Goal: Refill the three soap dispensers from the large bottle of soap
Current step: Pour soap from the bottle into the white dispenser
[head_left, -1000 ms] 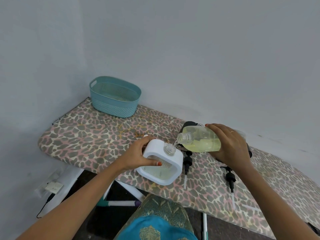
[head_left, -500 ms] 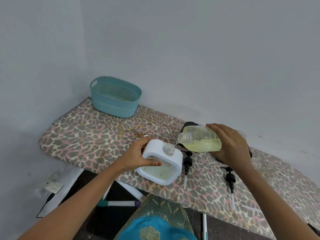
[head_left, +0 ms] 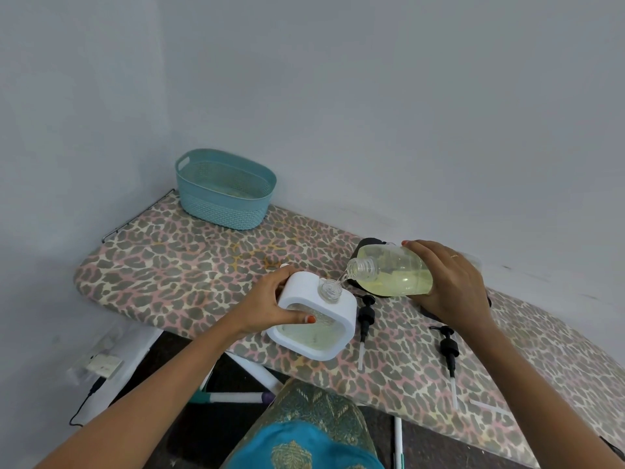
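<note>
A white square soap dispenser [head_left: 341, 333] with a clear threaded neck stands at the near edge of the leopard-print ironing board [head_left: 189, 265]. My left hand [head_left: 267, 309] grips its left side. My right hand [head_left: 453, 286] holds the large clear bottle of pale yellow soap [head_left: 392, 275] tipped on its side, mouth just above the dispenser's neck, a thin stream running in. Pale liquid shows in the dispenser's window. Two black pump heads [head_left: 365, 316] [head_left: 448, 350] lie on the board. A dark object sits behind the bottle, mostly hidden.
A teal woven basket [head_left: 225, 194] stands at the board's far left corner against the grey wall. The board's white legs [head_left: 250, 370] and a wall socket with a cable [head_left: 101, 363] are below on the left. My patterned clothing fills the bottom centre.
The bottle has tilted slightly more towards the dispenser's neck and the stream continues. Both hands have kept their grips and places.
</note>
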`<state>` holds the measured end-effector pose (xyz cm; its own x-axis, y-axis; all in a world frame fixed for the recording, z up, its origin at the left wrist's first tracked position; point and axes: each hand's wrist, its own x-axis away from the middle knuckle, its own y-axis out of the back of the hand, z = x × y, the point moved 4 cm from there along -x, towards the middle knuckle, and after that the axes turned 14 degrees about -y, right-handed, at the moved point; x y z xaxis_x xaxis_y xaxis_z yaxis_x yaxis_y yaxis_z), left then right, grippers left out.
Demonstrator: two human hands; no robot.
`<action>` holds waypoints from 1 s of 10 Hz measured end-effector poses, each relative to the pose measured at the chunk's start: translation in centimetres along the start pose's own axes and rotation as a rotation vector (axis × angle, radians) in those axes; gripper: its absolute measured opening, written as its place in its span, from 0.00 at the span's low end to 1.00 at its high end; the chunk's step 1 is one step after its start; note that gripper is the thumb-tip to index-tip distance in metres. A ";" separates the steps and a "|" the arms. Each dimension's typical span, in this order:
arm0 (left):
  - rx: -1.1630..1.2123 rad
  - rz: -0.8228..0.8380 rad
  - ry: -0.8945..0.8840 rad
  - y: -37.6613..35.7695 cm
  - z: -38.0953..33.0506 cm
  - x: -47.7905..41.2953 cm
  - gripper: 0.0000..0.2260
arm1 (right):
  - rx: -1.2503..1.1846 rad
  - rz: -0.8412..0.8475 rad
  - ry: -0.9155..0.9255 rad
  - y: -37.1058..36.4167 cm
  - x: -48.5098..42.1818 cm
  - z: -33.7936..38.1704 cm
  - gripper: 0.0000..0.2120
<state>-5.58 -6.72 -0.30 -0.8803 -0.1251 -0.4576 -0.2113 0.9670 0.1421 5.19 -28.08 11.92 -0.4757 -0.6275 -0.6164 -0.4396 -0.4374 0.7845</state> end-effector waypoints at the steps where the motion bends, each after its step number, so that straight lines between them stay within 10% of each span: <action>1: 0.003 0.000 -0.010 0.0 0.0 0.0 0.26 | 0.000 0.002 -0.003 0.0 0.0 0.0 0.32; 10: -0.040 -0.039 0.060 -0.3 0.0 0.8 0.40 | 0.022 0.011 0.014 0.3 -0.1 0.0 0.32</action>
<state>-6.21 -7.15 -0.71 -0.8946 -0.1772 -0.4102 -0.2620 0.9517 0.1604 5.08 -28.17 12.25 -0.4698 -0.6410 -0.6069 -0.4512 -0.4166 0.7892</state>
